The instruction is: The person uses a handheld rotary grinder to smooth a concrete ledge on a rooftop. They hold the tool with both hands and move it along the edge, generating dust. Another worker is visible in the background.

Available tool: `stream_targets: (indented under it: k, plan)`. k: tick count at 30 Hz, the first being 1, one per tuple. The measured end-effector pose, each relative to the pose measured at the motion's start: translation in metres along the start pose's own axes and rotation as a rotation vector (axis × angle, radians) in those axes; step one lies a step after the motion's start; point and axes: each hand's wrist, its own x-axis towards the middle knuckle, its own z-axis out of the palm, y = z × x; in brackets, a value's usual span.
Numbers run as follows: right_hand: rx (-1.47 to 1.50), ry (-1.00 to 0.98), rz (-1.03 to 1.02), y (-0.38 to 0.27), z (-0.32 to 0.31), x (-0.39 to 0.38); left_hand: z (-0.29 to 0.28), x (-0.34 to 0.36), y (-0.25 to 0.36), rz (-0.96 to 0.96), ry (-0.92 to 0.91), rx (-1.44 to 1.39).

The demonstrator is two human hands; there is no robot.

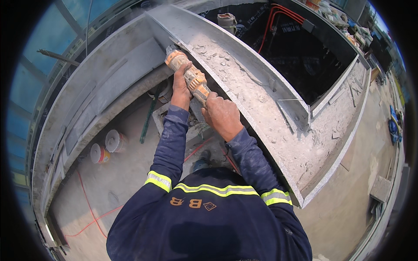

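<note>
A dusty orange power tool, which looks like an angle grinder (194, 78), is held in both my hands. My left hand (180, 87) wraps round the middle of its body. Behind it, my right hand (222, 114) grips the rear end, nearer to me. The tool's front end points away from me, against the inner corner of a grey stone trough (270, 143), where a slab edge meets the long stone ledge (117, 71). I cannot make out the disc at its tip. Grey dust and stone chips lie in the trough.
Two buckets (115, 141) stand on the concrete floor at left, with red cables (91, 217) near them. A dark green bar (149, 117) leans under the ledge. Beyond the trough is a black-lined pit (296, 56) with red pipes (283, 11). A stone block (380, 189) lies far right.
</note>
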Motion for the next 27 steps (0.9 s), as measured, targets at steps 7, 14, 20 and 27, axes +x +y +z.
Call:
stream_targets:
  k: [7, 14, 20, 27]
  plan:
    - [-0.003, -0.037, 0.019, -0.005, -0.015, -0.009, 0.015, -0.017, 0.000, 0.018, 0.059, -0.026]
    - [-0.050, -0.081, 0.014, -0.007, -0.023, -0.013, 0.021, -0.026, -0.001, 0.025, 0.053, -0.050]
    - [-0.023, -0.069, 0.016, -0.004, -0.022, -0.018, 0.016, -0.025, -0.008, 0.060, 0.094, -0.070]
    - [-0.019, -0.070, -0.001, -0.004, -0.020, -0.016, 0.019, -0.030, -0.006, 0.075, 0.089, -0.037]
